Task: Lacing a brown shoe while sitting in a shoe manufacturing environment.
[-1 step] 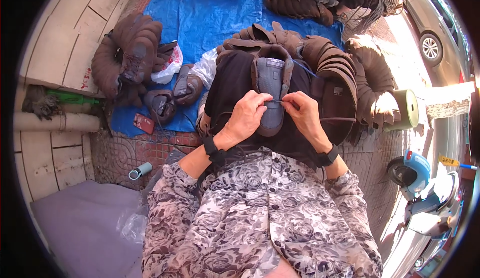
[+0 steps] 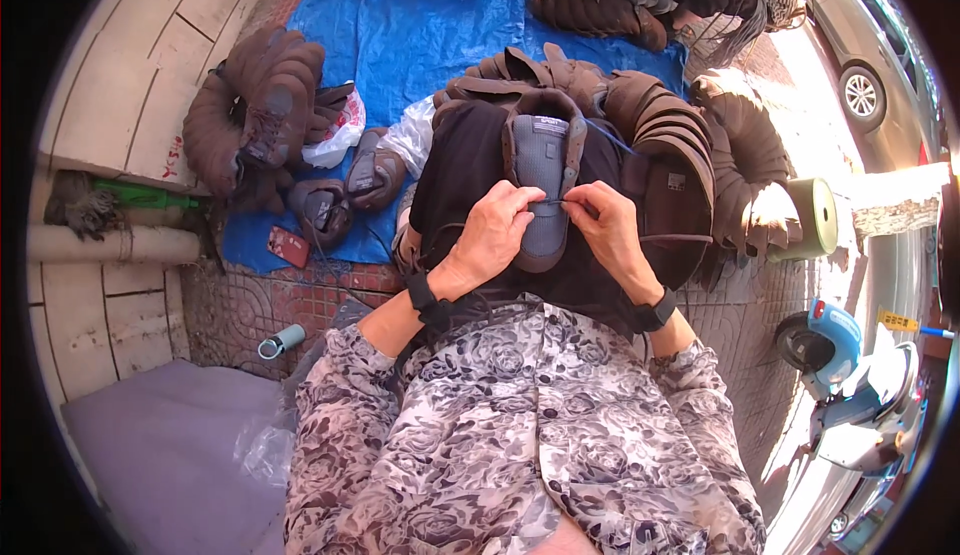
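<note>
One view only here, worn on the head and tipped steeply down over the person's own chest and lap. The left hand (image 2: 492, 230) and right hand (image 2: 605, 223) sit close, near the middle of the picture, working at a grey shoe upper (image 2: 541, 183). Beyond them spreads a blue tarp (image 2: 420, 25), farther off. The fisheye bends everything at the rim, so the scooter (image 2: 850, 395) at right is probably distorted.

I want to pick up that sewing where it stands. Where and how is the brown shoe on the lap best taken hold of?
Grip the brown shoe at its sides near the heel end, coming from below, nearest the body. It lies sole-up, toe pointing away, so the grey sole faces you. The left hand and right hand already flank it there, pinching thread at its edge.
</note>
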`<action>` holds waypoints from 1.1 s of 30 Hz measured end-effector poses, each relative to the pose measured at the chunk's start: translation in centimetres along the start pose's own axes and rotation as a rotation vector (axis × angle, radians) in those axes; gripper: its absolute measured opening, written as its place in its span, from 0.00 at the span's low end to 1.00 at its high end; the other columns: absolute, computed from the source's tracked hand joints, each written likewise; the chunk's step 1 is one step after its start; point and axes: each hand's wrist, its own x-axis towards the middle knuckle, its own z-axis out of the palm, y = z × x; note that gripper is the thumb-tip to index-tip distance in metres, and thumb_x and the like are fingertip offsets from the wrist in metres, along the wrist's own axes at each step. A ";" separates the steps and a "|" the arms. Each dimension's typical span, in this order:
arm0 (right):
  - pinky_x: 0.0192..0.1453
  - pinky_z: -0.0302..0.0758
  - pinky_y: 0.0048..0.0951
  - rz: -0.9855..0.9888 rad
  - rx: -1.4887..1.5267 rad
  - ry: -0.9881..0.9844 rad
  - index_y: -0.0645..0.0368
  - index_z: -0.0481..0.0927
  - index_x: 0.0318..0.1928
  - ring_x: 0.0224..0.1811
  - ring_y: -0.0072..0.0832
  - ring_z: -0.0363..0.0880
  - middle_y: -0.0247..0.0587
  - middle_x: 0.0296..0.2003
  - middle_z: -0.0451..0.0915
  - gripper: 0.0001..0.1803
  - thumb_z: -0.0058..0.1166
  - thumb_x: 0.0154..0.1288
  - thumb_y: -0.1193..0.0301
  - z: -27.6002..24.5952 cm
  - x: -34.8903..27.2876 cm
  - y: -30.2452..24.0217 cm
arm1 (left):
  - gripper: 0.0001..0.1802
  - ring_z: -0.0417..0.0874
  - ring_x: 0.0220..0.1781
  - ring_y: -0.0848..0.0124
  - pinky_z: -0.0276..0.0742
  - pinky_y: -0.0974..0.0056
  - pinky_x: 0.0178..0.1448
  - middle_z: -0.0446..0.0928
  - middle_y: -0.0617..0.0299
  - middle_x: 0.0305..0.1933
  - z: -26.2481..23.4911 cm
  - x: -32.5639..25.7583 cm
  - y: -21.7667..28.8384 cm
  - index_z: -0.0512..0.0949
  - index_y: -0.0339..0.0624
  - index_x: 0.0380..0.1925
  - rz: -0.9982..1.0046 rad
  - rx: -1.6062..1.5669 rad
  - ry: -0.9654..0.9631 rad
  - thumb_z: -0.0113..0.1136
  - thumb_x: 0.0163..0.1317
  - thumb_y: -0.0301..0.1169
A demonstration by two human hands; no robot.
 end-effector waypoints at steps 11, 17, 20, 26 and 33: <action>0.33 0.72 0.32 -0.097 -0.077 0.051 0.61 0.77 0.34 0.29 0.40 0.76 0.44 0.27 0.73 0.06 0.56 0.53 0.78 0.7 -0.2 0.0 | 0.17 0.74 0.39 0.58 0.74 0.60 0.43 0.69 0.52 0.33 0.6 -0.8 -0.1 0.76 0.34 0.44 0.198 0.319 0.009 0.53 0.51 0.18; 0.33 0.72 0.32 -0.129 -0.013 -0.011 0.62 0.76 0.32 0.29 0.40 0.76 0.44 0.27 0.73 0.05 0.55 0.53 0.79 0.3 0.3 0.3 | 0.18 0.73 0.40 0.58 0.74 0.61 0.44 0.68 0.53 0.34 0.5 -0.8 0.1 0.75 0.33 0.45 0.218 0.381 -0.026 0.52 0.50 0.19; 0.33 0.72 0.32 -0.108 0.065 -0.123 0.62 0.75 0.32 0.30 0.40 0.76 0.44 0.27 0.73 0.05 0.55 0.53 0.79 0.0 0.7 0.6 | 0.18 0.73 0.40 0.58 0.74 0.61 0.44 0.68 0.53 0.34 0.4 -0.9 -0.2 0.74 0.32 0.45 0.233 0.402 -0.047 0.52 0.50 0.20; 0.33 0.71 0.34 -0.157 -0.014 -0.127 0.61 0.74 0.32 0.29 0.42 0.74 0.44 0.28 0.72 0.05 0.54 0.53 0.78 0.1 0.7 0.7 | 0.16 0.75 0.39 0.57 0.74 0.61 0.43 0.70 0.52 0.34 0.6 -0.9 0.4 0.75 0.33 0.43 0.207 0.381 -0.002 0.57 0.52 0.18; 0.32 0.71 0.35 -0.171 -0.080 -0.219 0.61 0.73 0.31 0.29 0.42 0.74 0.43 0.28 0.71 0.05 0.54 0.51 0.78 -0.6 1.4 0.6 | 0.19 0.73 0.43 0.56 0.73 0.59 0.48 0.69 0.51 0.38 -0.2 -1.4 0.2 0.73 0.33 0.46 0.143 0.204 -0.049 0.57 0.51 0.19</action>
